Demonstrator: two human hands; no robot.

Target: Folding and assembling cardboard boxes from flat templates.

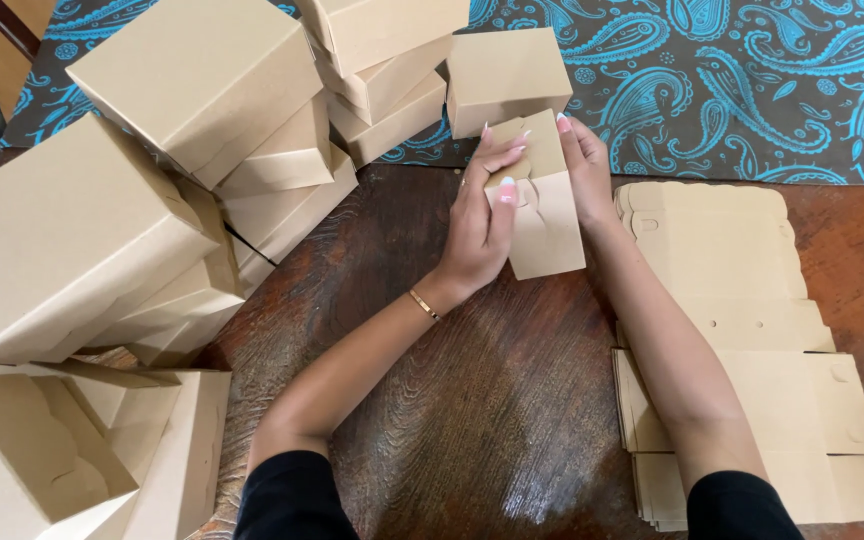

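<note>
Both my hands hold one partly folded tan cardboard box blank (544,228) above the dark wooden table (452,400). My left hand (480,215) grips its left side, fingers curled over the folded top edge. My right hand (588,170) presses against its right side, fingers pointing up beside the top flap. The lower panel of the blank hangs down towards me. A thin gold bracelet (424,305) sits on my left wrist.
A stack of flat unfolded box blanks (742,330) lies on the table at my right. Several assembled tan boxes (202,90) are piled at the left and back, one open box (82,450) at the lower left. A paisley blue cloth (732,80) covers the far side.
</note>
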